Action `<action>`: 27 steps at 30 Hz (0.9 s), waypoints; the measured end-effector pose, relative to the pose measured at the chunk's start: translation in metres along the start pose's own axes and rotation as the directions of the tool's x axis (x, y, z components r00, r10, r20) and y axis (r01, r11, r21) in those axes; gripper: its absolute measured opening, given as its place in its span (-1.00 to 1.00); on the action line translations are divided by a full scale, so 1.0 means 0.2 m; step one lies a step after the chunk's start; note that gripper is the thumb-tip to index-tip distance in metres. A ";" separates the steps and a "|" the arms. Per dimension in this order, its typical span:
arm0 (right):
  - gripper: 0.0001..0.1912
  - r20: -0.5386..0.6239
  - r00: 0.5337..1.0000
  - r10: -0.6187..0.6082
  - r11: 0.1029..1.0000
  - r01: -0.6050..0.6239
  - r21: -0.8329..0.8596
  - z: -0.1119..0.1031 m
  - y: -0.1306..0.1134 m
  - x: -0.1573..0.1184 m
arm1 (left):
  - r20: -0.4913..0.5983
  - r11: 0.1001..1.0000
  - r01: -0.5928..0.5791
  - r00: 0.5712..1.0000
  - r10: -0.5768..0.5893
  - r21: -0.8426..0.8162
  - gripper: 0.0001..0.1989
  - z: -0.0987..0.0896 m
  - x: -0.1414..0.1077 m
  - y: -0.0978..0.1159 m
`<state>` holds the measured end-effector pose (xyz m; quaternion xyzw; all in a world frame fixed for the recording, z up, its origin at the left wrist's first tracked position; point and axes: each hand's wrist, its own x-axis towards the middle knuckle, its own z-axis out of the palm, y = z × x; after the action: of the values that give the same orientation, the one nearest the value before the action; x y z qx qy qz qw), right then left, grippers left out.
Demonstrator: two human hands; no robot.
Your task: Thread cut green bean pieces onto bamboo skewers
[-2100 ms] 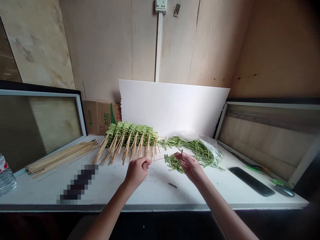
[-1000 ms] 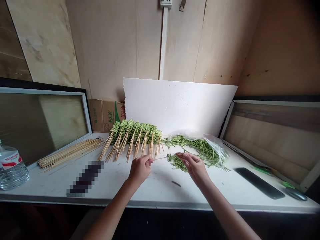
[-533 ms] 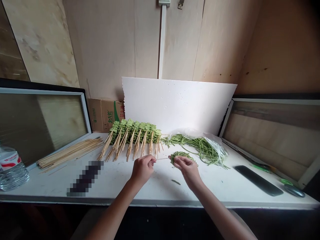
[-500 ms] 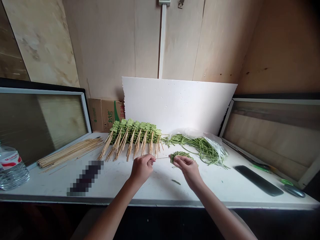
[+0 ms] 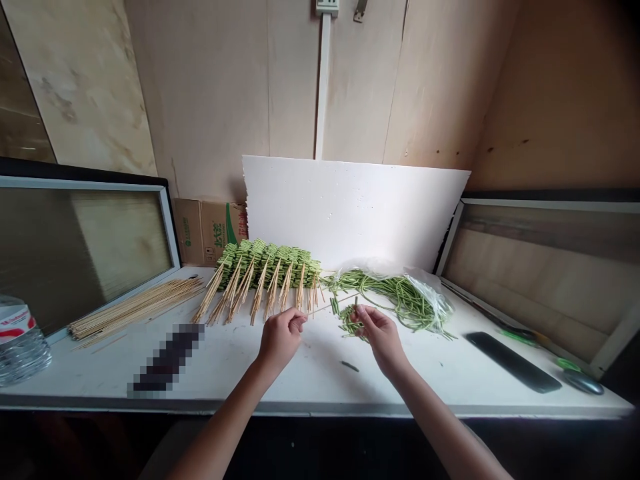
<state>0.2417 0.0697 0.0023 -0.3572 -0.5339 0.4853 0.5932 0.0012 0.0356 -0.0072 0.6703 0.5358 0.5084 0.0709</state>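
My left hand (image 5: 283,337) is closed round the end of a thin wooden skewer (image 5: 320,309), which points right and slightly up. A few short green bean pieces (image 5: 334,305) sit side by side on the skewer. Between the fingertips of my right hand (image 5: 377,333), a cut piece of green bean (image 5: 357,301) stands upright close to the skewer's tip. Just behind and left of these fingers lies a small pile of cut bean pieces (image 5: 349,323), partly covered by the hand. One loose bean piece (image 5: 350,366) rests on the white table (image 5: 310,380) between my forearms.
Stacked bean skewers (image 5: 270,263) stand at the back, sticks facing me. Bare skewers (image 5: 135,307) lie left, near a water bottle (image 5: 23,340). Long uncut beans (image 5: 400,297) spill from a plastic bag (image 5: 435,293). A dark phone-like slab (image 5: 513,361) and scissors (image 5: 570,365) are right.
My right hand has come off the skewer and now pinches a separate bean piece. The skewer's tip has tilted upward, showing the beans threaded on it. My left hand keeps its hold.
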 end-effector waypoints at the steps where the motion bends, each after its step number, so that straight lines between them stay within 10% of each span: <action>1: -0.64 -0.005 1.000 0.015 0.999 -0.015 0.050 -0.01 0.00 0.01 | 0.002 1.000 0.005 1.000 -0.005 -0.007 -0.78 0.00 0.00 -0.01; 27: -0.66 -0.008 0.995 0.095 0.974 -0.091 0.208 -0.10 -0.02 0.08 | 0.044 0.996 -0.061 0.997 0.058 0.068 -0.77 0.00 -0.01 -0.01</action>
<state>0.2621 0.0853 0.0069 -0.3222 -0.4579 0.5624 0.6085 0.0014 0.0351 -0.0094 0.6986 0.5312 0.4773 0.0436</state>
